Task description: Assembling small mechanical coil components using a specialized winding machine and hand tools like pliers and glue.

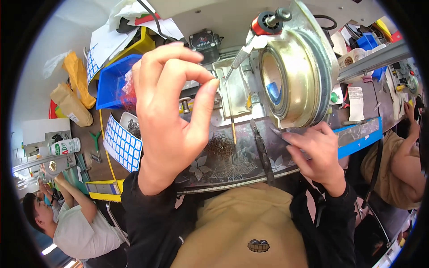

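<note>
We are pinching the left hand's [167,111] fingertips, contents unclear, and gripping a pointed tool [278,132] in the right hand [318,154]; dipping carelessly, we could be scattering the wire pile [219,146].

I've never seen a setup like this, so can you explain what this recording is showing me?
There is no robot here. One wide fisheye camera, worn on the person's head, looks down, so straight edges bend. The left hand is held up with thumb and fingertip together; whether something tiny sits between them, I can't tell. The right hand holds a slim pointed tool, near a large metal ring. On the dark tabletop lie a pile of small wiry pieces and a long dark tool. A blue bin stands to the left.
</note>
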